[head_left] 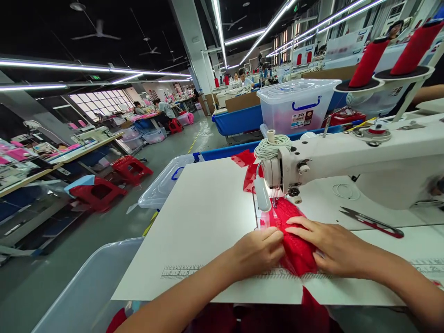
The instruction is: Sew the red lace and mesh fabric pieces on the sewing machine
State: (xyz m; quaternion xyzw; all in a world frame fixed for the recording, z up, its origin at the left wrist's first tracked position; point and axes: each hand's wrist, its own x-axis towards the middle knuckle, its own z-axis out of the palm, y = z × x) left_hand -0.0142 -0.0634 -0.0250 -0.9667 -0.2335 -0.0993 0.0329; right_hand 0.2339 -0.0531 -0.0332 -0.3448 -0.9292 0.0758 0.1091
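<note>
Red lace fabric (294,249) lies on the white table under the needle area of a sewing machine (322,152). My left hand (262,249) is closed, its fingers pinching the fabric's left edge just in front of the presser foot (274,202). With fingers spread, my right hand (335,245) rests flat on the right side of the same fabric. More red pieces (250,178) lie behind the machine head. A strip of red cloth (312,307) hangs over the table's front edge. Thread snips (373,222) lie to the right of my right hand.
A printed ruler (183,271) runs along the front of the table (201,217). Two red thread cones (369,62) stand above the machine. Clear plastic bins (93,282) sit left of and below the table; a lidded box (296,104) stands behind. Red stools (99,192) and co-workers are farther off.
</note>
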